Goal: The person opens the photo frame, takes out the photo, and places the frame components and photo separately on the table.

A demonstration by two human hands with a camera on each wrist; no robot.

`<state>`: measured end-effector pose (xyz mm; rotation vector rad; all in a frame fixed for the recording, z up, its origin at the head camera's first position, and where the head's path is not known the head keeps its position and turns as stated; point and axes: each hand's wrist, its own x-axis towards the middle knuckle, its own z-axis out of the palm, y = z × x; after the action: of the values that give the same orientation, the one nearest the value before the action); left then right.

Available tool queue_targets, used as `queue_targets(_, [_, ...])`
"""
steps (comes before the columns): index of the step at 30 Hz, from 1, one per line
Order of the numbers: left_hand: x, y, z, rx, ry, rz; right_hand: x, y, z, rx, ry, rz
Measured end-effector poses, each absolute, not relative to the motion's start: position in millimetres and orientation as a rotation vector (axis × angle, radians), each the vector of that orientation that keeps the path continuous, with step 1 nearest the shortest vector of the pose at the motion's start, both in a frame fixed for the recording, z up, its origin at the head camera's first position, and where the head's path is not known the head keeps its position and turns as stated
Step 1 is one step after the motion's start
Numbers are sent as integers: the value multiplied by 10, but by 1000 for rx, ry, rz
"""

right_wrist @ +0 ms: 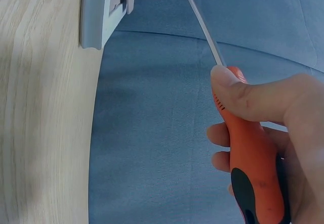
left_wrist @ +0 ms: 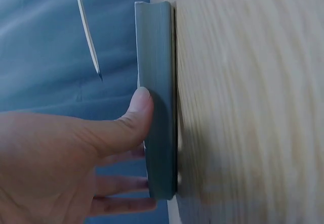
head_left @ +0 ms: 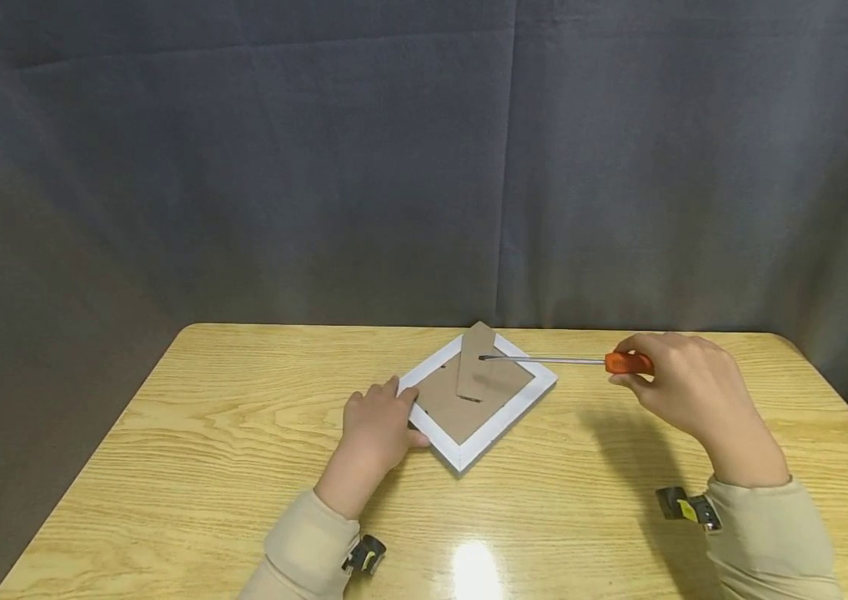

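Observation:
A white picture frame (head_left: 502,429) lies face down on the table, its brown backing board (head_left: 439,402) up and its stand (head_left: 474,358) flat along the back. My left hand (head_left: 378,425) holds the frame by its left corner; in the left wrist view the thumb (left_wrist: 136,110) presses the outer edge. My right hand (head_left: 697,387) grips a screwdriver (right_wrist: 253,158) by its orange and black handle, thumb along the top. The screwdriver's shaft (head_left: 559,360) points left, level above the frame, and its dark tip is apart from the board, over the stand.
The wood-grain table (head_left: 228,433) reaches back to a dark grey curtain (head_left: 363,183). The frame lies near the table's far edge, with the stand's pointed end at that edge. Small dark tabs (head_left: 444,367) show along the backing's rim.

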<state>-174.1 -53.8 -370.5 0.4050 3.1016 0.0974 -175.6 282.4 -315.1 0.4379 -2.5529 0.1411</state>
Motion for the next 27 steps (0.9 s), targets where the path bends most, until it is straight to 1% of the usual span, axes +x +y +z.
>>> queue_targets(9, [-1587,-332,-3668,415,3177,-195,-1754,2831,-3153,453,-2543,126])
queue_targets(16, [-1469,-211,-3665,454,3273,-157,-1750,2823,-3149,443,-2543,132])
queue_targets(22, [-1432,-179,-3687,502,3364,-57,-1751,2815,-3150,455,-2539,130])
queue_targets(27, [-1431,-173,-3664,546,3331,-152,-1763,2817,-3153,468,-2531,130])
